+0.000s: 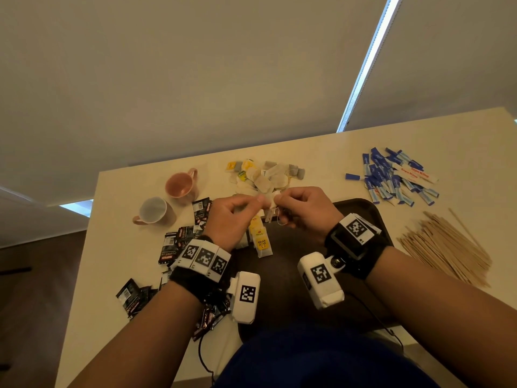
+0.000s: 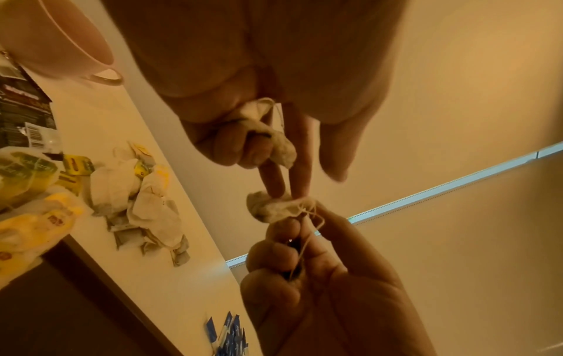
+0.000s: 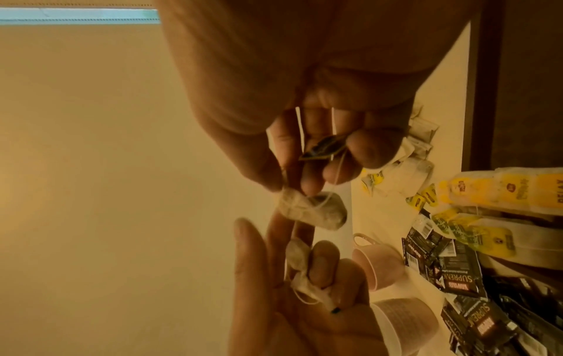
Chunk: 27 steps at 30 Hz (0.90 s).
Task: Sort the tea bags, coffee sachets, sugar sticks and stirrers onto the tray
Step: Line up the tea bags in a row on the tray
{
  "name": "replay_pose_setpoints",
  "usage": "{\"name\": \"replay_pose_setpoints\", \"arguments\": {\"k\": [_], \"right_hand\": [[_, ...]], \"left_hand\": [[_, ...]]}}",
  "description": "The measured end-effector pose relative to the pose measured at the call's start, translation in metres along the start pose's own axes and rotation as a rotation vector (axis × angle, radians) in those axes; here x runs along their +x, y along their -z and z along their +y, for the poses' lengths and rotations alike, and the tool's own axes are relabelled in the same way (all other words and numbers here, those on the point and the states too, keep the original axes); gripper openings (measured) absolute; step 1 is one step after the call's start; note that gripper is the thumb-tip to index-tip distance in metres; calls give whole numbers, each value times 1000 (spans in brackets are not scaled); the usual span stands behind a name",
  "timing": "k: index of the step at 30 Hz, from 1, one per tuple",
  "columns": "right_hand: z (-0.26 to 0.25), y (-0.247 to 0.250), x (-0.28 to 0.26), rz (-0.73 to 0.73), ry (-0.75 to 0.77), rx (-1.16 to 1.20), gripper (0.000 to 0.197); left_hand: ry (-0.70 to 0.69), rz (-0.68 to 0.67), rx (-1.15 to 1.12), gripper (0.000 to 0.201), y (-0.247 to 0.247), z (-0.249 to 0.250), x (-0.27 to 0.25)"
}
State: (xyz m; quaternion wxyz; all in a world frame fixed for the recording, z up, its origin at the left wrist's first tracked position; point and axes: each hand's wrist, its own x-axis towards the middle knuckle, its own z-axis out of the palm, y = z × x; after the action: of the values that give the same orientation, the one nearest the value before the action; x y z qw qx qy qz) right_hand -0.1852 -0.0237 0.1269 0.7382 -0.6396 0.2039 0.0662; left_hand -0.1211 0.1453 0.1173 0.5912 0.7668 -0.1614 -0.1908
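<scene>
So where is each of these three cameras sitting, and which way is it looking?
Head: worn on the head, looking down at the table; both forearms, left hand and right hand show.
Left wrist: along the left hand, toward the right hand's tea bag.
Right wrist: along the right hand, toward the left hand's tea bag.
Shared: both wrist views show both hands and the pink mug.

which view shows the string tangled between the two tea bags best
The left wrist view: the string runs from the right hand's tea bag down its fingers. The right wrist view shows it partly hidden. The head view shows only a small loop.
</scene>
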Motion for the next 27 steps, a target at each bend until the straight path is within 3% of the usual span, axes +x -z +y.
{"name": "replay_pose_setpoints", "arguments": {"k": [4, 8, 12, 18, 27], "right_hand": [[-1, 4, 1, -78, 32, -136, 19], [-3, 7, 0, -150, 112, -285, 22], [-2, 11, -2, -142, 156, -307, 20], [-3, 15, -1, -183, 253, -389, 11], [-6, 19, -1, -130, 302, -400, 10]], "left_hand": [[-17, -17, 70, 13, 6, 5, 10], [-11, -191, 174, 10, 11, 8, 15], [-27, -173, 127, 5, 16, 10, 16], [-20, -248, 184, 9, 17, 12, 14], [-100, -213, 137, 9, 17, 13, 9]]}}
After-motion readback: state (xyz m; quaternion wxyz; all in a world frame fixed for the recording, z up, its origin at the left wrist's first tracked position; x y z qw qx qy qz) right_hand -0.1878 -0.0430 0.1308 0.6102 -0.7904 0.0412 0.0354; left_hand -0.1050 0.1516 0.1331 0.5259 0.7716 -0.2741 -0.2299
